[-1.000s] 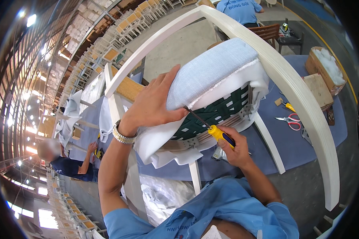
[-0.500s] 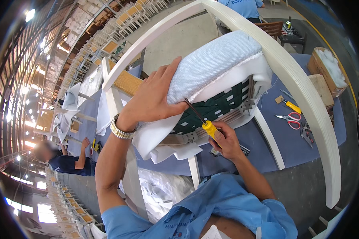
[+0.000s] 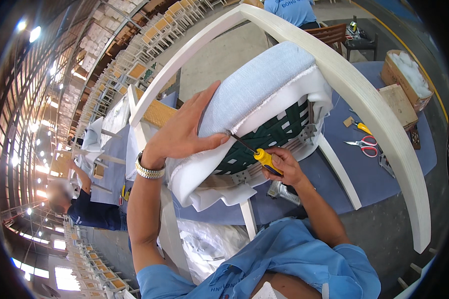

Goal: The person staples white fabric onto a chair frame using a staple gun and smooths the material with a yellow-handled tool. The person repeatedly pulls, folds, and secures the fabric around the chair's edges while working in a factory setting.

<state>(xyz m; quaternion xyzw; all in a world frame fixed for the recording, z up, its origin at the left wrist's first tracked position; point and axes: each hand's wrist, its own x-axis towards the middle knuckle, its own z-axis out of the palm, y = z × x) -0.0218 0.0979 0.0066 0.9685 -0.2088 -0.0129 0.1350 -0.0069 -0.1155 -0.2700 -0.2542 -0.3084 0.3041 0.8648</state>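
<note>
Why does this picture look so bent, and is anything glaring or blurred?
Head view: the fisheye lens bends roof beams and leaves a black rim; overhead lights glare at left; the co-worker's head is blurred, while the yellow tool handle looks sharp.

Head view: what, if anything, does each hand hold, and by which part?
Right hand: a screwdriver-like tool, by its yellow handle. Left hand: spread on pale blue fabric, near its edge; grip cannot be told.

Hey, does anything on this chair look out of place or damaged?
Yes: the white padding hangs in loose folds around the green webbing, looking untidy, and the light blue fabric has a frayed-looking lower edge. Otherwise, I see no obvious breakage.
</note>
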